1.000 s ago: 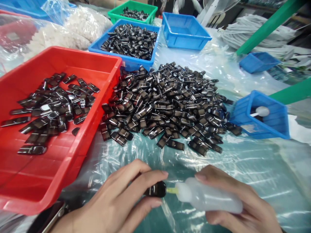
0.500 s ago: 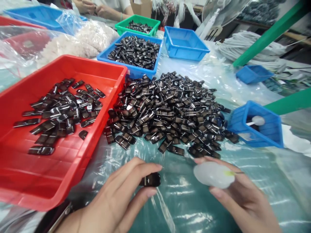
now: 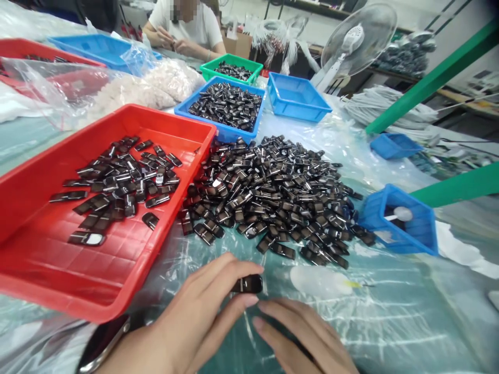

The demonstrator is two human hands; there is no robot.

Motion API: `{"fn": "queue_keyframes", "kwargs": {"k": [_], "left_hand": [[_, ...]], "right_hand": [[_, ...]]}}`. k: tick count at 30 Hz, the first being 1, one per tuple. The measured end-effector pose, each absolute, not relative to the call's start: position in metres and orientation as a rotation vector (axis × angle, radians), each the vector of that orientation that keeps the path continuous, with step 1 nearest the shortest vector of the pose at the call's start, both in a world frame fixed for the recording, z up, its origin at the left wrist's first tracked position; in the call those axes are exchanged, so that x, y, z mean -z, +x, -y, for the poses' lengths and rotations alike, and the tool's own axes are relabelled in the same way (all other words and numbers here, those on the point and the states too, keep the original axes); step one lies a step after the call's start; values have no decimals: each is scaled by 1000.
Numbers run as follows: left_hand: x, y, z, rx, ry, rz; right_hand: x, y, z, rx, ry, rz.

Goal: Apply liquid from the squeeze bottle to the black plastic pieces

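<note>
My left hand [image 3: 218, 301] pinches a glossy black plastic piece [image 3: 250, 284] between thumb and fingers, above the green plastic-covered table. Close to its fingertips is my right hand [image 3: 300, 332], fingers stretched out and nothing visibly held; a dark strip shows between them, too unclear to name. A translucent white oval bulb-like thing with a yellow tip [image 3: 322, 281] lies on the table beyond my right hand. Behind both hands spreads a large heap of similar black pieces [image 3: 273, 192]. More of these lie in a red tray [image 3: 50, 270] on the left.
Behind the heap stand a blue bin of black pieces [image 3: 181, 110], a green bin [image 3: 255, 72] and another blue bin [image 3: 298, 110]. A small blue basket [image 3: 405, 234] sits right of the heap. Green bars [image 3: 432, 78] cross the right side. A person [image 3: 195, 31] works opposite.
My right hand has let go of the white bulb-like thing, which now lies on the table, and has moved left toward my left hand. The view has tilted up.
</note>
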State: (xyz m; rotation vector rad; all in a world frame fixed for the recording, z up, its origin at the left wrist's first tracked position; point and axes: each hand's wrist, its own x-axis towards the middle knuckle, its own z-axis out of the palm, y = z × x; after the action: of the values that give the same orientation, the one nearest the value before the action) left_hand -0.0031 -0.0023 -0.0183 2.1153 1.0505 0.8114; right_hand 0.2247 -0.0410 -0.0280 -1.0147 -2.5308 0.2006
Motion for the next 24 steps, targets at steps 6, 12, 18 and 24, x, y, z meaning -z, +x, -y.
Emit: {"fn": "queue_keyframes", "kwargs": {"k": [6,12,18,24], "left_hand": [[20,-5,3,-792,2143,-1085],[23,-4,1,-829,2152,-1064],[19,-4,1,-866,2139,-1074],[17,-5,1,-763,2007,-904]], "right_hand": [[43,187,18,-87,-863,2530],[44,184,21,0,-745,2616],[25,190,15,-470,-993,2147],[14,195,16,-1716,-1086,1176]]}}
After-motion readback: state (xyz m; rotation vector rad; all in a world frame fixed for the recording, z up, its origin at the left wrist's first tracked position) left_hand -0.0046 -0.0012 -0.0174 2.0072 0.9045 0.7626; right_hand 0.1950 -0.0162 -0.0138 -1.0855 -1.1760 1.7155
